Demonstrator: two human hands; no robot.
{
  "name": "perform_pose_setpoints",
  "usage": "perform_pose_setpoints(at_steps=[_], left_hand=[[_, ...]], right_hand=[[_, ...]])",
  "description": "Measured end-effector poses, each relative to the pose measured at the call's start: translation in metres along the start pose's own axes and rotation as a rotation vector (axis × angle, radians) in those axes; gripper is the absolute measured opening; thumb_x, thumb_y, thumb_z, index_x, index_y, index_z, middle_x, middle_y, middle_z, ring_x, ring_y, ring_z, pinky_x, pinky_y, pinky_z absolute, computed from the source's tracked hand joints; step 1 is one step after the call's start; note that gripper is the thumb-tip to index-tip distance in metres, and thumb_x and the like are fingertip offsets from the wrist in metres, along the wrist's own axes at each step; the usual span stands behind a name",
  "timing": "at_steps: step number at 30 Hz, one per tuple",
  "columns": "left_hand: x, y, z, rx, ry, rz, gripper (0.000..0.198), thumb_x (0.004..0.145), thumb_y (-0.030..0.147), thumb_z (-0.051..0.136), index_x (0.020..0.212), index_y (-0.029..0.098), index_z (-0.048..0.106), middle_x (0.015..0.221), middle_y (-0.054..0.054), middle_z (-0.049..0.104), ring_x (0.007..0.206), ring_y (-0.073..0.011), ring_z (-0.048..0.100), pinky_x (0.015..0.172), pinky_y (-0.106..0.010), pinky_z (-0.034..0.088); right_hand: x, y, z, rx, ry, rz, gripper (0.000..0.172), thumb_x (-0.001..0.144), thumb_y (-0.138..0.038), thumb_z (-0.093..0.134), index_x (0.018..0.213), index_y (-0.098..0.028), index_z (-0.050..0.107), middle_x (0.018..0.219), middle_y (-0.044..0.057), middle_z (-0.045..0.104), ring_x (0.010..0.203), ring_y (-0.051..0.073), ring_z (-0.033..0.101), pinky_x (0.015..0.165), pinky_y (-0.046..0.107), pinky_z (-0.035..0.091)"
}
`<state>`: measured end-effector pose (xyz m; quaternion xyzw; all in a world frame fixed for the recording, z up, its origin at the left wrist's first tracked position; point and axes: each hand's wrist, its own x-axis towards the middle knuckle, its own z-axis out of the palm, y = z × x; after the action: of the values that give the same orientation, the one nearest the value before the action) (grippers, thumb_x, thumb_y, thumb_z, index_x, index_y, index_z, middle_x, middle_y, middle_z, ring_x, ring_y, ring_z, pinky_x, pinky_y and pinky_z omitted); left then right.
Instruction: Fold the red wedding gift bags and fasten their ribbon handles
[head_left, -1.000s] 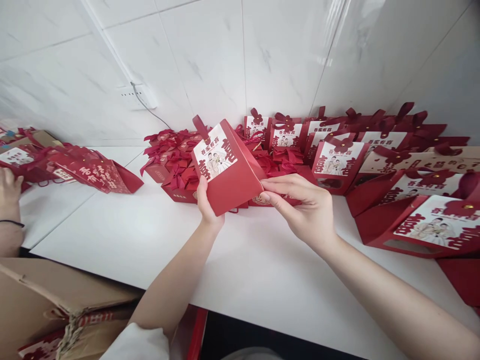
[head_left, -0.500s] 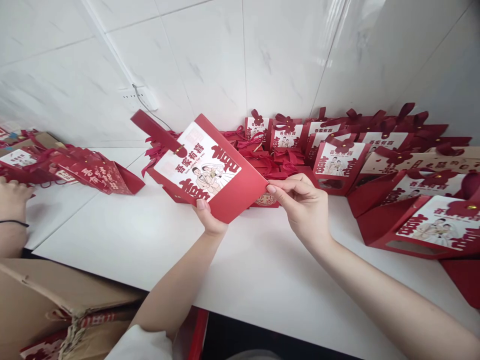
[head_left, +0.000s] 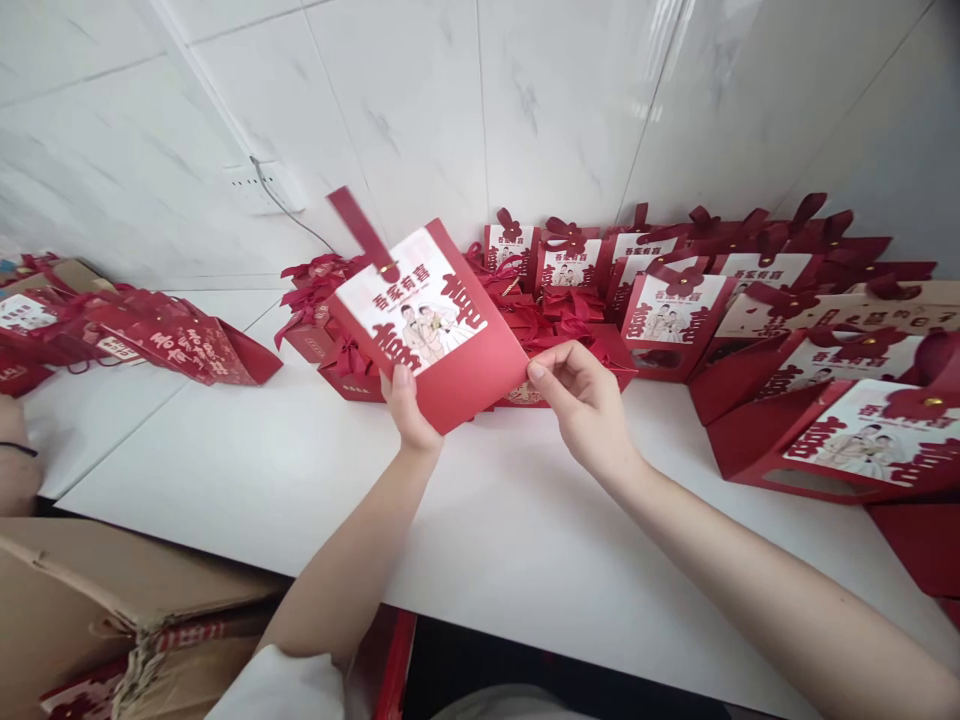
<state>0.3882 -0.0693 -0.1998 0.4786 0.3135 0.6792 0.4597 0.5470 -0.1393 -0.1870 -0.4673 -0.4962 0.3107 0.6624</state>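
Held up over the white table is a red gift box point(head_left: 480, 375), apparently folded flat and tilted. Its white label shows a cartoon bridal couple and dark red characters, and a dark red ribbon strap sticks up from its top edge. My left hand point(head_left: 411, 412) grips the lower left side, thumb on the front and fingers hidden behind. With thumb and fingertips, my right hand point(head_left: 581, 400) pinches the right corner. Behind the held box stand small red boxes with ribbon bows point(head_left: 352, 370), partly covered by it.
Assembled red gift boxes point(head_left: 675, 315) crowd the table's right side and back along the tiled wall. More red boxes point(head_left: 180, 340) lie at left, near another person's arm point(head_left: 16, 470). An open cardboard carton point(head_left: 135, 570) stands lower left. A cable hangs from a wall socket point(head_left: 262, 188).
The ribbon strap has swung to point more upright, and the held box has turned slightly. Both hands keep their hold. The other person's hand has mostly left the view at left.
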Motion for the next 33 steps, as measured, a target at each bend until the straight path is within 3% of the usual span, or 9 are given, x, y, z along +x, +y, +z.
perform_pose_setpoints(at_steps=[5, 8, 12, 17, 23, 26, 28, 31, 33], left_hand=[[0.014, 0.008, 0.003, -0.174, -0.095, 0.009, 0.050, 0.086, 0.055, 0.058, 0.124, 0.024, 0.062, 0.131, -0.006, 0.063, 0.132, -0.0276, 0.052, 0.105, -0.033, 0.049], [0.009, 0.003, 0.005, -0.227, -0.080, 0.007, 0.050, 0.087, 0.057, 0.055, 0.124, 0.025, 0.063, 0.129, -0.005, 0.065, 0.131, -0.0265, 0.053, 0.107, -0.033, 0.048], [-0.007, 0.000, 0.013, -0.325, -0.057, -0.046, 0.051, 0.091, 0.061, 0.047, 0.125, 0.026, 0.062, 0.131, -0.004, 0.064, 0.133, -0.0239, 0.052, 0.110, -0.032, 0.045], [-0.012, 0.001, 0.019, -0.390, -0.150, -0.425, 0.056, 0.091, 0.064, 0.044, 0.115, 0.018, 0.066, 0.123, -0.008, 0.068, 0.132, -0.0249, 0.052, 0.114, -0.039, 0.041], [-0.012, 0.003, 0.019, -0.412, -0.089, -0.532, 0.056, 0.088, 0.064, 0.050, 0.109, 0.016, 0.068, 0.113, -0.010, 0.072, 0.129, -0.0255, 0.055, 0.115, -0.040, 0.040], [-0.012, 0.001, 0.020, -0.394, -0.061, -0.530, 0.054, 0.090, 0.061, 0.047, 0.112, 0.016, 0.068, 0.120, -0.009, 0.069, 0.130, -0.0256, 0.055, 0.115, -0.040, 0.039], [-0.009, -0.002, 0.019, -0.343, -0.011, -0.430, 0.055, 0.092, 0.061, 0.046, 0.118, 0.018, 0.066, 0.127, -0.008, 0.066, 0.133, -0.0251, 0.052, 0.116, -0.038, 0.039], [-0.001, -0.006, 0.014, -0.264, 0.010, -0.169, 0.057, 0.091, 0.063, 0.044, 0.130, 0.024, 0.060, 0.136, -0.005, 0.061, 0.138, -0.0233, 0.047, 0.115, -0.034, 0.039], [0.005, -0.007, 0.010, -0.227, -0.089, -0.033, 0.057, 0.092, 0.063, 0.043, 0.134, 0.027, 0.057, 0.141, -0.002, 0.057, 0.140, -0.0226, 0.043, 0.116, -0.033, 0.038]], right_hand=[[0.009, -0.004, -0.009, -0.041, 0.032, 0.001, 0.016, 0.083, -0.035, 0.071, 0.085, -0.023, 0.060, 0.107, 0.006, 0.060, 0.095, 0.020, 0.062, 0.081, 0.038, 0.055], [0.003, -0.009, -0.007, -0.027, 0.015, -0.097, 0.018, 0.086, -0.034, 0.068, 0.102, -0.026, 0.068, 0.118, 0.006, 0.065, 0.112, 0.024, 0.063, 0.096, 0.043, 0.053], [-0.015, -0.012, 0.003, -0.191, -0.036, -0.355, 0.044, 0.090, -0.028, 0.065, 0.134, -0.032, 0.059, 0.148, 0.003, 0.051, 0.142, 0.027, 0.040, 0.115, 0.050, 0.037], [-0.027, -0.004, 0.008, -0.505, -0.065, -0.792, 0.071, 0.083, -0.026, 0.073, 0.148, -0.027, 0.043, 0.142, 0.009, 0.057, 0.140, 0.032, 0.042, 0.118, 0.060, 0.028], [-0.026, -0.004, 0.006, -0.608, -0.122, -0.952, 0.076, 0.085, -0.025, 0.072, 0.152, -0.023, 0.035, 0.134, 0.011, 0.062, 0.127, 0.029, 0.057, 0.118, 0.059, 0.029], [-0.026, -0.008, 0.005, -0.566, -0.095, -0.960, 0.073, 0.083, -0.020, 0.073, 0.149, -0.024, 0.041, 0.128, 0.010, 0.067, 0.121, 0.028, 0.062, 0.118, 0.058, 0.030], [-0.025, -0.009, 0.005, -0.501, -0.084, -0.896, 0.067, 0.083, -0.017, 0.072, 0.145, -0.025, 0.047, 0.128, 0.009, 0.067, 0.121, 0.027, 0.063, 0.116, 0.055, 0.036], [-0.019, -0.007, 0.005, -0.348, -0.021, -0.627, 0.044, 0.088, -0.015, 0.066, 0.130, -0.027, 0.063, 0.126, 0.006, 0.069, 0.119, 0.024, 0.064, 0.108, 0.047, 0.048], [-0.013, -0.005, 0.003, -0.205, 0.085, -0.401, 0.030, 0.090, -0.020, 0.063, 0.118, -0.028, 0.071, 0.119, 0.003, 0.073, 0.113, 0.023, 0.067, 0.101, 0.042, 0.053]])
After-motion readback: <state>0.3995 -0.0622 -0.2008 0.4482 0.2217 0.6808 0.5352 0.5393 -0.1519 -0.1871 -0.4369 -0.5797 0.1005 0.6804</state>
